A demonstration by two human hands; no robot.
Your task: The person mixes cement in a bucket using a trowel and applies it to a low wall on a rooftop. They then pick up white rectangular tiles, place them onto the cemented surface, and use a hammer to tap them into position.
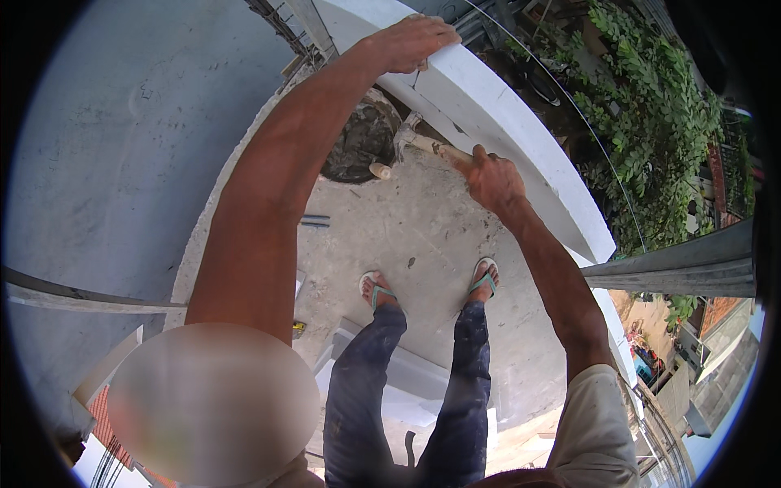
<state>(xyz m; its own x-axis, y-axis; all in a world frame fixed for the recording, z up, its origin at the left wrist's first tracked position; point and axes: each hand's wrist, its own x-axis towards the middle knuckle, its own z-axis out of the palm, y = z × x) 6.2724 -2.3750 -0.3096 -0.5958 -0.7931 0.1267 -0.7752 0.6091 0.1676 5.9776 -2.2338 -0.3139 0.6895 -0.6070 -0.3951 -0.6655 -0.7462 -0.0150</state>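
rough grey concrete floor (431,224) lies below. left hand (413,42) rests open on the curved white ledge (506,110), maybe for balance; right hand (495,180) grips the wooden-handled metal hammer (435,148) near the round dark tub (396,119).

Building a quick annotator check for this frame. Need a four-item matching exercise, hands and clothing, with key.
Column one:
1. Left hand
2. Right hand
3. Trousers
4. Sandals

Column two:
A. Green straps
B. Closed around the handle of a hammer-like tool
C. Dark blue
D. Resting on the white ledge

Pairs: 1-D, 2-B, 3-C, 4-A.
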